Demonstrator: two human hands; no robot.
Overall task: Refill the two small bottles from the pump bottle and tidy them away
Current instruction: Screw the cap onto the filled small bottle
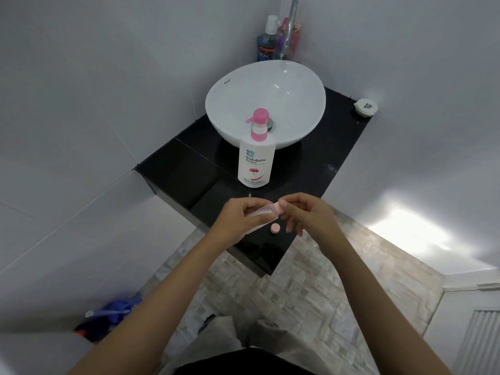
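Note:
A white pump bottle [255,158] with a pink pump head stands on the black counter [189,174] in front of the white basin [265,104]. My left hand [240,220] grips a small clear bottle [261,212] held on its side above the counter's near corner. My right hand [305,212] pinches that bottle's pink cap [278,207] between thumb and forefinger. A second small bottle with a pink cap [275,228] lies on the counter just below my hands, mostly hidden by my left hand.
A chrome tap [290,28] rises behind the basin, with a blue mouthwash bottle [266,41] and other items beside it. A small white round container [365,106] sits at the counter's far right corner. Blue objects [116,309] lie low at the left.

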